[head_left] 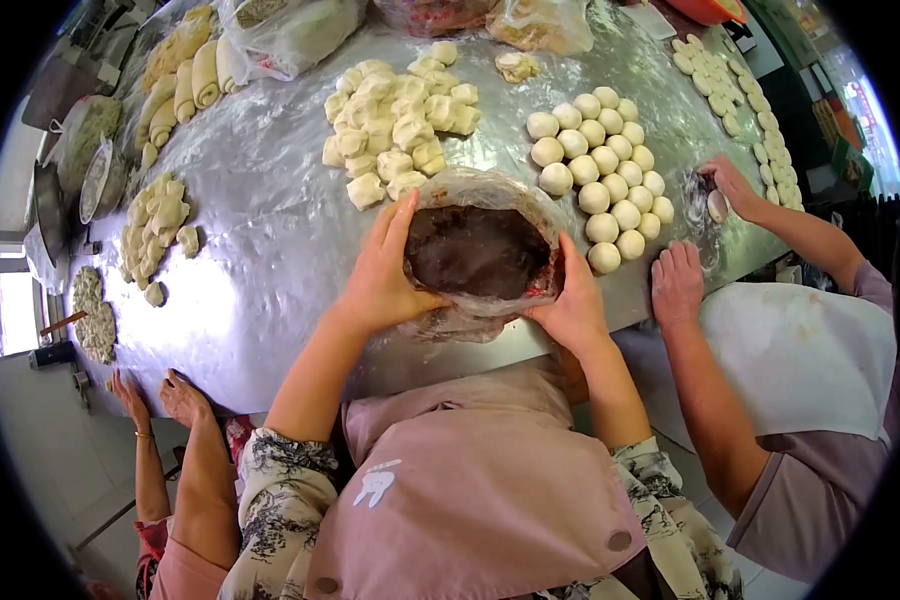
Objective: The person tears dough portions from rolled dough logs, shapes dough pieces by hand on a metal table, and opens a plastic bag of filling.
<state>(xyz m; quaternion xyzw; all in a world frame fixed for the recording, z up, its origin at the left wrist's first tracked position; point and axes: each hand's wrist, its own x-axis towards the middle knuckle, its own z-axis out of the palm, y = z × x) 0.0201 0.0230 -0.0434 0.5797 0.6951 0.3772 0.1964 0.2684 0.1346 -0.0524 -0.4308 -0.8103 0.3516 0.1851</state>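
Note:
Between my two hands is a clear plastic bag [485, 187] with its mouth wide apart, and dark brown paste [480, 252] fills it. My left hand [385, 270] grips the bag's left side, the thumb toward the near rim. On the opposite side my right hand [572, 300] holds the bag's rim. Just beyond the bag lies a heap of pale dough pieces [395, 125]. Rows of round dough balls [605, 170] sit to the right of it, close to my right hand.
At my right, a co-worker's hands [705, 225] are over the metal table [260, 240], one at a small dough piece. Another person's hands [160, 398] rest at the left edge. Dough pieces [155, 230], rolled dough [195, 80], flattened rounds [715, 80] and plastic bags [295, 35] surround the work area.

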